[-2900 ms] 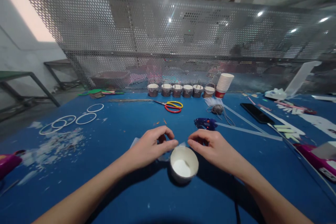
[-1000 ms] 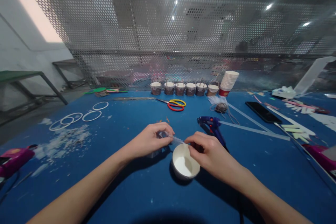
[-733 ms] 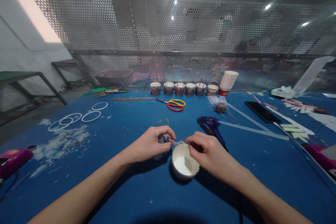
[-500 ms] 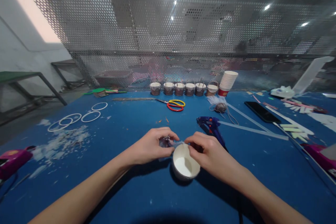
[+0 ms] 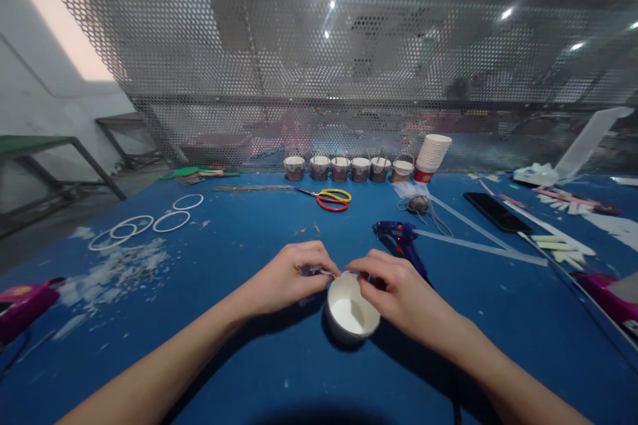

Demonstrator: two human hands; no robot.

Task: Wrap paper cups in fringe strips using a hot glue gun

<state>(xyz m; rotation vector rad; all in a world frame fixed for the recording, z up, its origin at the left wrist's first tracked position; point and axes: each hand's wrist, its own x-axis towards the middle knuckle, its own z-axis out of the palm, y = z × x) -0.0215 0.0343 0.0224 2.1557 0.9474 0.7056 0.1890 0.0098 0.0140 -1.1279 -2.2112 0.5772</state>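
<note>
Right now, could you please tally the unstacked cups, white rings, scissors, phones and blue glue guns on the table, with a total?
Front cup: 1
Back-row cups: 6
White rings: 4, two of them overlapping
Scissors: 1 pair
Phone: 1
Blue glue gun: 1
Total: 14

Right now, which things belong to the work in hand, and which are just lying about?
Likely part of the job: white-lined cup, right hand at its rim; pale trim in the left hand; perhaps the blue glue gun.

Apparently just lying about: phone; scissors; ball of yarn; stacked paper cups.
</note>
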